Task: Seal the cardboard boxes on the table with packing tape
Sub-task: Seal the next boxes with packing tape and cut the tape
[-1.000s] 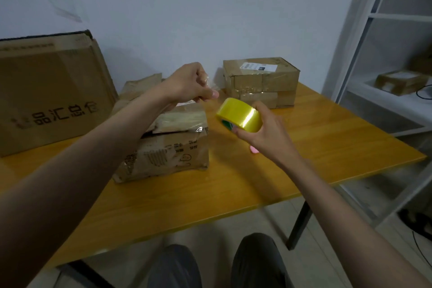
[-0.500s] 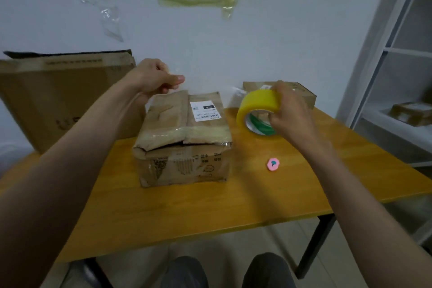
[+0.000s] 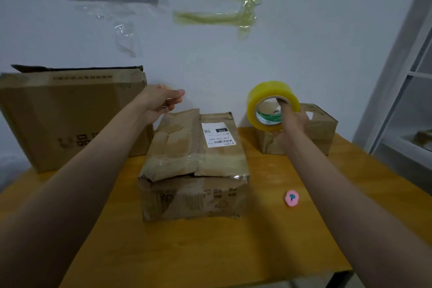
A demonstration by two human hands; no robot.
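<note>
A crumpled cardboard box (image 3: 177,196) with a white label sits mid-table, its top flaps closed and partly covered with clear tape. My right hand (image 3: 291,125) holds a yellowish roll of packing tape (image 3: 268,93) up above the table to the box's back right, a finger hooked through its core. Over the box's back left corner, my left hand (image 3: 161,100) has thumb and fingers pinched together, apparently on the free end of the tape. The clear strip between my hands is barely visible. A smaller taped box (image 3: 323,128) stands behind the roll.
A large cardboard box (image 3: 70,119) stands at the table's back left against the wall. A small pink round object (image 3: 291,198) lies on the wooden table (image 3: 210,252) right of the middle box. White shelving (image 3: 409,105) stands at the right. Tape strips hang on the wall.
My hands have spread apart, the left moving left and the right carrying the roll right and up. The camera has tilted up, so the boxes sit lower in view.
</note>
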